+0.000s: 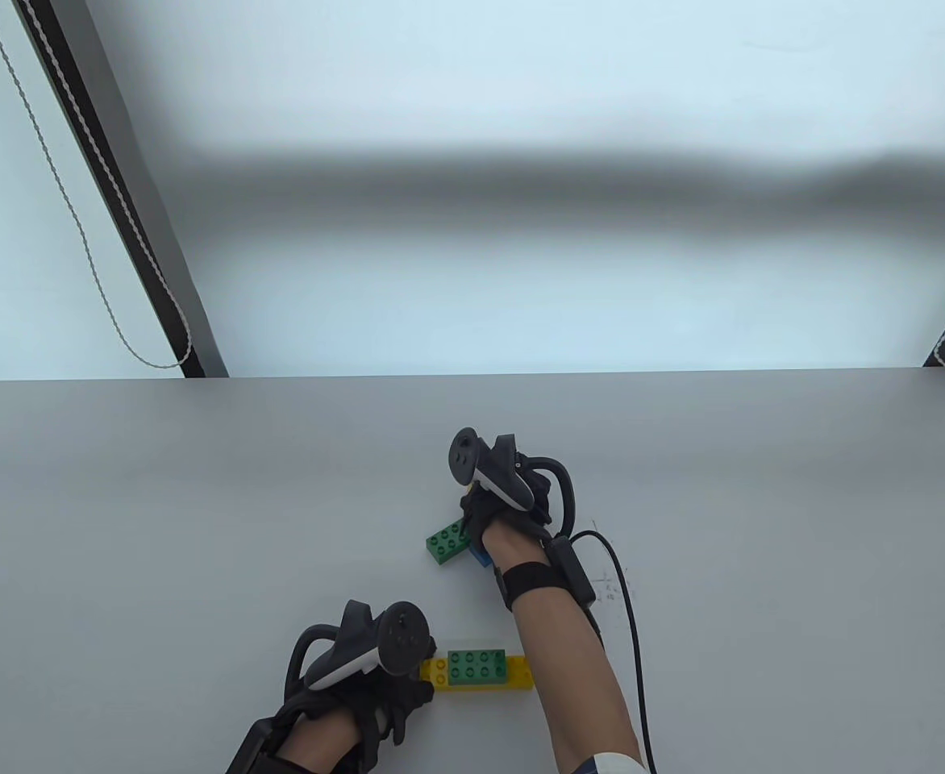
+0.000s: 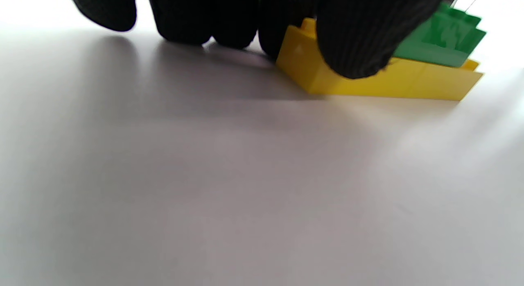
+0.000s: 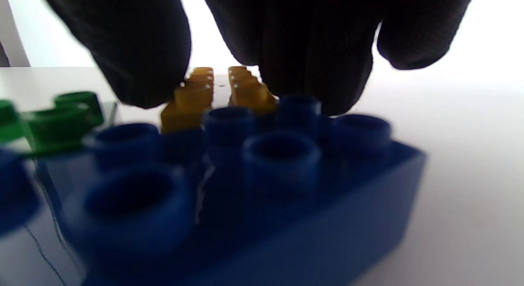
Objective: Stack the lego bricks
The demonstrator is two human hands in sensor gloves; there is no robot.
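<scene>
Near the table's front edge, left hand (image 1: 360,685), grip clamped on yellow brick (image 1: 479,676).

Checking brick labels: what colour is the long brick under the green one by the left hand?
Yellow brick; clearest in the left wrist view.

Green brick (image 1: 476,668) on yellow brick (image 1: 521,676); black fingers (image 2: 356,36)

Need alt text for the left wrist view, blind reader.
Black-gloved fingers of the left hand touch the near end of a long yellow brick lying on a pale table. A green brick sits stacked on top.
</scene>
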